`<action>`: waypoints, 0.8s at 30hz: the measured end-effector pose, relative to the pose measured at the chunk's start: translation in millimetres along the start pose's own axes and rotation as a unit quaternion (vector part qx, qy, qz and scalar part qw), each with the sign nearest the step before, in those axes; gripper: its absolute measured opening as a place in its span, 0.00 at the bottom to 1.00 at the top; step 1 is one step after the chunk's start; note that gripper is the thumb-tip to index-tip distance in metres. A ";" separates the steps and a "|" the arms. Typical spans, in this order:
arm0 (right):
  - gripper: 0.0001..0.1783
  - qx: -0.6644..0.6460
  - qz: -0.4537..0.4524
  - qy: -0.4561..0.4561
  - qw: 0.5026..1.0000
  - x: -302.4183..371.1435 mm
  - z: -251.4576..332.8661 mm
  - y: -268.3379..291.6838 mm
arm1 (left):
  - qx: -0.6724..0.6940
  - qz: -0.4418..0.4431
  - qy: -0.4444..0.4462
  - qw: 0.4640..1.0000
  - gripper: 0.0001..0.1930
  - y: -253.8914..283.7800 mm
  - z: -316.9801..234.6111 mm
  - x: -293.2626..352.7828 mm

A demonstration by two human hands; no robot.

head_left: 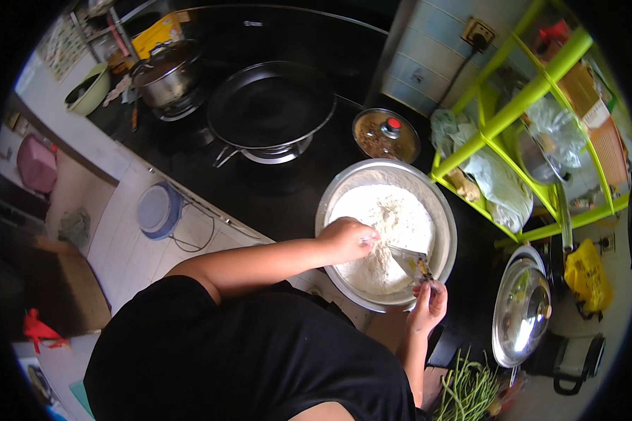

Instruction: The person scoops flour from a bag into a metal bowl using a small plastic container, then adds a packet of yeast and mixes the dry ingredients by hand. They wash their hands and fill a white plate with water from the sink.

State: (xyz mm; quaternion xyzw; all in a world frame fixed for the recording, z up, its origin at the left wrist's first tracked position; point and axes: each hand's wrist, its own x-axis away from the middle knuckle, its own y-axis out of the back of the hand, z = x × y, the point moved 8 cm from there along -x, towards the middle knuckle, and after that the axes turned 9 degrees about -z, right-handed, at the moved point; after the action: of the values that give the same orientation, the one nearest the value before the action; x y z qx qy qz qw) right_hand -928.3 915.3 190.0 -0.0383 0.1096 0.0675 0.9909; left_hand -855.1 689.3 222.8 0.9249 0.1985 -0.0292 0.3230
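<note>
A wide metal basin (pixel 445 231) holds a mound of white flour (pixel 354 203), with a looser, crumbly patch near its middle. My left hand (pixel 345 240) reaches over the basin from the left, its fingers pinched together just above the flour; whether anything is between them is hidden. At the basin's near right rim, my right hand (pixel 427 307) grips a small packet (pixel 424 266) with dark and yellow markings. The packet's pale, see-through part extends over the flour.
A black frying pan (pixel 270 105) sits on the stove, with a steel pot (pixel 167 77) to its left. Behind the basin is a glass-lidded dish (pixel 385 135). A green rack (pixel 495 133), a metal lid (pixel 522 312) and green beans (pixel 468 387) lie to the right.
</note>
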 end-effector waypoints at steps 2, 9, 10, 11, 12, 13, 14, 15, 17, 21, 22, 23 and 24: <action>0.03 -0.008 -0.001 -0.011 1.000 -0.8 0.6 -2.8 | -0.121 -0.077 -0.058 0.988 0.20 2.0 1.3 1.9; 0.03 -0.019 -0.012 -0.024 0.999 -3.4 12.0 -3.6 | 0.169 0.116 0.157 0.966 0.35 -31.6 28.6 10.4; 0.03 -0.014 -0.019 -0.027 0.999 -1.2 16.0 -6.0 | 0.215 0.095 0.107 0.966 0.42 -29.9 21.1 15.0; 0.04 -0.014 -0.028 -0.017 0.999 0.5 17.0 -3.8 | 0.278 0.145 0.134 0.940 0.47 -33.6 18.6 18.1; 0.05 -0.027 -0.042 -0.020 0.999 2.2 15.0 -0.4 | 0.340 0.193 0.159 0.907 0.52 -32.4 15.2 23.5; 0.05 -0.035 -0.046 -0.037 0.998 3.1 11.3 2.5 | 0.390 0.175 0.217 0.878 0.47 -17.6 9.5 29.4; 0.05 -0.040 -0.045 -0.057 0.997 5.0 10.0 1.5 | 0.456 0.144 0.263 0.838 0.40 -4.5 9.9 38.0; 0.05 -0.090 -0.054 -0.090 0.990 9.1 6.4 -4.0 | 0.529 0.140 0.302 0.781 0.35 9.2 14.7 47.3; 0.07 -0.168 -0.075 -0.182 0.966 22.1 5.0 -22.9 | 0.649 0.114 0.339 0.672 0.28 35.7 26.8 69.9; 0.07 -0.299 0.056 -0.346 0.887 51.4 -18.9 -86.6 | 0.745 0.009 0.323 0.583 0.23 106.5 63.1 136.2; 0.05 -0.311 0.113 -0.368 0.869 68.1 -3.1 -117.2 | 0.754 -0.017 0.319 0.574 0.22 125.9 73.8 157.5; 0.05 -0.301 0.143 -0.392 0.858 86.1 10.7 -144.3 | 0.773 -0.036 0.310 0.552 0.21 144.2 80.2 179.1; 0.05 -0.289 0.173 -0.415 0.845 104.2 21.8 -171.2 | 0.779 -0.063 0.303 0.545 0.21 165.4 86.2 202.6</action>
State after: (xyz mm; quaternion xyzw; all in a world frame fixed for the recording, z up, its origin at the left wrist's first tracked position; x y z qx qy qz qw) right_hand -798.6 761.2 198.5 -0.2720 -0.3314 0.2760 0.8602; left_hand -598.5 589.5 214.7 0.7517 0.2417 0.0893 -0.6071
